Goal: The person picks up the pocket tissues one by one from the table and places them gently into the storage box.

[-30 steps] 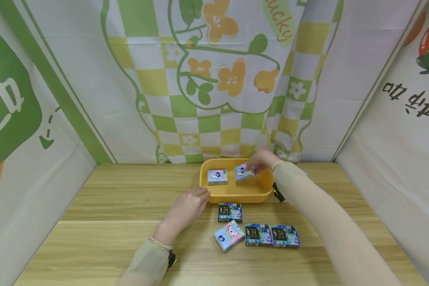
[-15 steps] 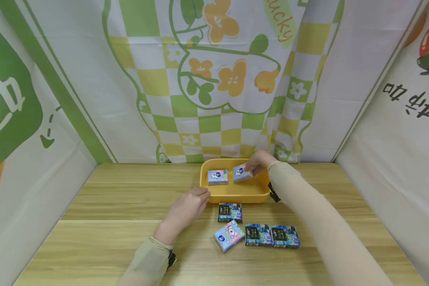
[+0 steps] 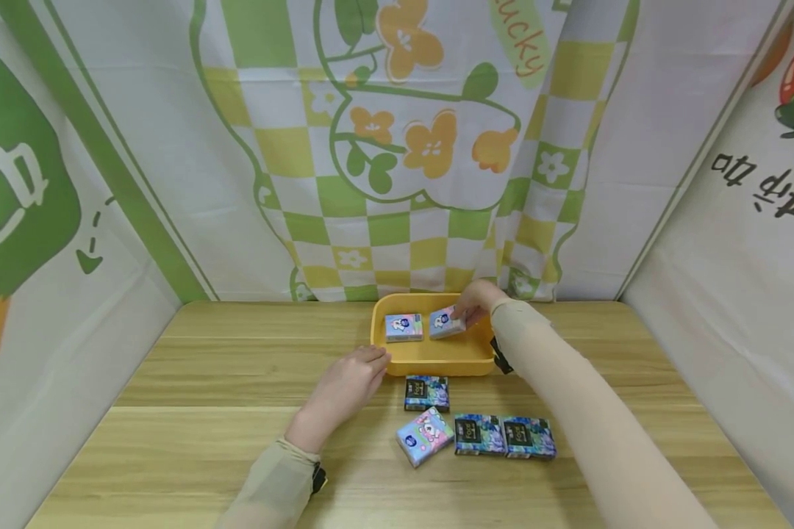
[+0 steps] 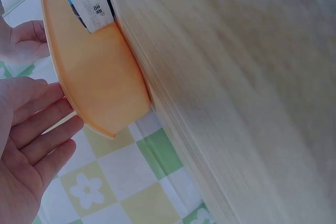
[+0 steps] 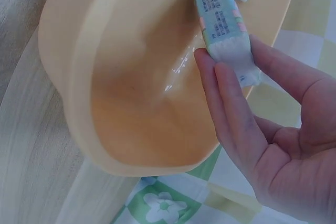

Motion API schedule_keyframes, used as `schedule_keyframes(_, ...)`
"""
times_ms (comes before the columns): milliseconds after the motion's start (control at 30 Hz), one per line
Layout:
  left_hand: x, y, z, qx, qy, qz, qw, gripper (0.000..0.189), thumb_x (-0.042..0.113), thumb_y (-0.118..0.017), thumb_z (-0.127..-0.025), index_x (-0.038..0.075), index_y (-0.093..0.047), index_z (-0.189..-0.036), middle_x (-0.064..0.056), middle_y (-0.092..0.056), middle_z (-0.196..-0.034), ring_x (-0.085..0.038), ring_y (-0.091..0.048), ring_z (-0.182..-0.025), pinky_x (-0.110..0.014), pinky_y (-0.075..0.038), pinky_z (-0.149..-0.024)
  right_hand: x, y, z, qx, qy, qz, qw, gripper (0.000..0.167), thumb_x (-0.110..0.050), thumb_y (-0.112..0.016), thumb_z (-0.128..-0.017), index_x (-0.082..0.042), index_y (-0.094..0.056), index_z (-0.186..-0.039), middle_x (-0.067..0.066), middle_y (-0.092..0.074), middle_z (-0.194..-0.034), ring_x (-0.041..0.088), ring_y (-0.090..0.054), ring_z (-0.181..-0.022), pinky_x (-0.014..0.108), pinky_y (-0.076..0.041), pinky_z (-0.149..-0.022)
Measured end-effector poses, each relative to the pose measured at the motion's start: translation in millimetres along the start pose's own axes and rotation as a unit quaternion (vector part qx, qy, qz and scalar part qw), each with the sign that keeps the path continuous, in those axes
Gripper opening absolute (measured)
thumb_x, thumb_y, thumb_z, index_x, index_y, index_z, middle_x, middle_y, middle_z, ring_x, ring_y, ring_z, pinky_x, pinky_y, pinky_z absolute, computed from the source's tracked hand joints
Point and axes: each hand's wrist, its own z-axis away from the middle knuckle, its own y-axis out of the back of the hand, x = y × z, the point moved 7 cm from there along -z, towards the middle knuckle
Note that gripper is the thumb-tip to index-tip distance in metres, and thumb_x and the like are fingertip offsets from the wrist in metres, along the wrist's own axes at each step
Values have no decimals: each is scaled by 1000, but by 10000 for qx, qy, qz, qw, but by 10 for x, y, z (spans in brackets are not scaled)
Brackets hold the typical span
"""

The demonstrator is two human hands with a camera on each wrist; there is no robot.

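In the head view, my right hand [image 3: 479, 300] pinches a blue-and-pink cartoon tissue pack [image 3: 442, 323] inside the yellow bin [image 3: 440, 366]. The right wrist view shows thumb and fingertips on either side of the held pack [image 5: 223, 24], near its white end, over the bin floor [image 5: 152, 124]. A similar tissue pack [image 3: 403, 328] lies to its left in the bin. My left hand [image 3: 347, 382] is at the bin's front left corner. Seen from the left wrist, its fingers [image 4: 47, 124] are extended, with the tips right at the bin's rim [image 4: 71, 106].
In front of the bin lies a dark floral tissue pack [image 3: 426, 394]. Nearer, a tilted blue-and-pink pack [image 3: 426, 436] sits beside two more dark packs, one [image 3: 478, 434] against the other [image 3: 528, 437]. A checked curtain [image 3: 397, 250] hangs behind the wooden table [image 3: 238, 411].
My right hand has shifted slightly left and down with the pinched tissue pack, towards the other pack in the bin. My left hand has stayed at the bin's corner.
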Motion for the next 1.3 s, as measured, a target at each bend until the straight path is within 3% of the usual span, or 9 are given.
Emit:
schedule_keyframes(167, 1, -4, 0, 23, -4, 7, 10000, 27, 13, -66, -88, 5, -68, -114, -11, -68, -116, -26, -65, -108, -38, -52, -98, 139, 53, -436, -34, -47, -157, 9999, 43, -15, -79, -77, 11, -61, -106, 22, -70, -99, 25, -72, -80, 33, -62, -72)
schedule_keyframes(300, 1, -5, 5, 42, -15, 5, 10000, 28, 12, -68, -87, 5, -68, -114, -11, -68, -116, -26, -65, -108, -38, -52, -98, 181, 78, -553, -90, -102, -230, 9996, 42, -14, -80, -75, 9, -62, -104, 21, -70, -94, 26, -72, -77, 34, -62, -69)
schedule_keyframes(567, 0, 2, 0, 56, -24, 30, 10000, 27, 12, -67, -87, 4, -68, -113, -12, -68, -116, -27, -65, -108, -39, -52, -98, -117, 20, 334, 361, -110, 300, 9988, 36, -17, -79, -76, 4, -65, -102, 18, -70, -96, 26, -70, -81, 34, -61, -73)
schedule_keyframes(667, 4, 6, -3, 18, -16, 28, 10000, 27, 12, -66, -88, 4, -68, -113, -12, -68, -116, -27, -65, -108, -39, -52, -98, -78, 26, 185, 425, -80, 307, 9986, 32, -17, -80, -75, 2, -67, -97, 16, -70, -92, 24, -70, -79, 32, -62, -71)
schedule_keyframes(733, 4, 4, -4, 14, -24, 12, 10000, 27, 13, -66, -88, 4, -68, -113, -12, -68, -116, -27, -65, -108, -38, -52, -98, 35, 73, -180, 385, -129, 219, 9989, 33, -18, -84, -70, 0, -67, -92, 14, -70, -87, 23, -70, -74, 32, -62, -66)
schedule_keyframes(967, 2, -6, -2, 41, -17, -13, 10000, 26, 12, -66, -88, 5, -69, -112, -11, -68, -115, -27, -65, -108, -38, -53, -97, -210, -68, 560, 334, -89, 232, 9991, 26, -19, -78, -77, -2, -67, -94, 12, -69, -91, 21, -69, -75, 29, -61, -67)
schedule_keyframes(1000, 1, -8, -1, 33, -9, -26, 10000, 26, 13, -66, -88, 5, -69, -113, -11, -68, -116, -27, -65, -108, -38, -53, -97, -180, -71, 497, 402, -16, 238, 9989, 29, -20, -76, -79, -2, -67, -100, 14, -69, -97, 22, -70, -81, 30, -61, -71)
schedule_keyframes(1067, -5, -18, 1, 23, 1, -39, 10000, 26, 13, -66, -88, 5, -69, -113, -11, -68, -116, -26, -65, -108, -38, -53, -98, -47, -16, 81, 348, -47, 70, 9994, 27, -20, -78, -77, -1, -67, -94, 14, -69, -90, 22, -69, -74, 29, -60, -64)
schedule_keyframes(1300, -18, -35, 12, 19, 13, -53, 10000, 26, 13, -65, -89, 5, -68, -114, -10, -68, -117, -26, -64, -109, -37, -52, -98, 40, -25, -155, 282, -252, -26, 9993, 35, -21, -80, -76, 0, -66, -100, 15, -68, -97, 23, -69, -80, 29, -61, -70)
